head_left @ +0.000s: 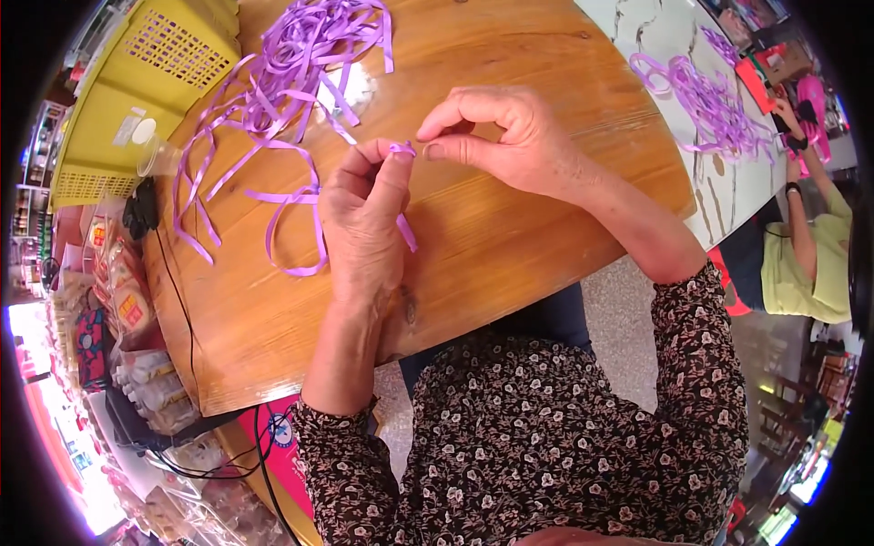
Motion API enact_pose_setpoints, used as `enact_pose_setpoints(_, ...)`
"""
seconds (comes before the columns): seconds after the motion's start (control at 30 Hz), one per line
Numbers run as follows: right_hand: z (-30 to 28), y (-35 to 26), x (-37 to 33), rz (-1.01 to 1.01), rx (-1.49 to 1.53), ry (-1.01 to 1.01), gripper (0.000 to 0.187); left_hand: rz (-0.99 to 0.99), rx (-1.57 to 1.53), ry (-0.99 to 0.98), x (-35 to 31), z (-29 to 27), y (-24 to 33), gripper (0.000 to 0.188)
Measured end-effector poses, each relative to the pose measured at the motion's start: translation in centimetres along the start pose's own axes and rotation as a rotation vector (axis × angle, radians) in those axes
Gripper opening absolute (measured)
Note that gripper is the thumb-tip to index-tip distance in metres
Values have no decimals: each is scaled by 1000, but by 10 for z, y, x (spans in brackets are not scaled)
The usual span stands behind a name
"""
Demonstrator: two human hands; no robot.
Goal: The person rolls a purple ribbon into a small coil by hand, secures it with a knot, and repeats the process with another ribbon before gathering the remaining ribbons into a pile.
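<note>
**Purple ribbon [401, 148] pinched in the left hand [364, 209], right hand [519, 141] just beside it**

Left of the heaped ribbon pile [300, 45] on the wooden counter [546, 55] stands a yellow basket [109, 100]. On the pile's near side, toward the person, a loose ribbon loop [321, 238] lies to the left of the left hand. That hand, nearer the person than the pile, grips the ribbon between thumb and finger, a small fold of it showing at the thumb tip. Farther right of the pile, the right hand is narrow, its thumb and forefinger slightly parted. The ribbon lies directly left of those fingertips, its short visible end pointing roughly toward them; the left hand is the nearer, already touching it. Well to the pile's right, a second ribbon pile [706, 105] rests on a white marbled counter [642, 32].

The left hand hides most of the held piece. A ribbon tail [407, 234] emerges right of its palm; whether it belongs to that piece, I cannot tell. Nor can I tell whether any strand reaches the right fingertips.
</note>
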State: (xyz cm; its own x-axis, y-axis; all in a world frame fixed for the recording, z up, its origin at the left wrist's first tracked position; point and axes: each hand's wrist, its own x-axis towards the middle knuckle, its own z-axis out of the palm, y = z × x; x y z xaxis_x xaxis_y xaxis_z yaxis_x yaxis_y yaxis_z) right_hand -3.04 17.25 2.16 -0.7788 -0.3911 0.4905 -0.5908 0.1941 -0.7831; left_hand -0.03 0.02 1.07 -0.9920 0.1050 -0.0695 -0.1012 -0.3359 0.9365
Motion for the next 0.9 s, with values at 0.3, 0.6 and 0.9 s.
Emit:
enact_pose_setpoints(0.3, 8, -9, -1, 67, -6, 39, 8, 131, 56, 12, -3, 3, -2, 10)
enact_pose_setpoints(0.6, 12, -5, -1, 425, 576, 31, 12, -2, -300, -85, -1, 1, -4, 12)
enact_pose_setpoints(0.9, 10, -11, 0, 398, 636, 1, 12, -113, -537, -261, 2, -6, -4, 14)
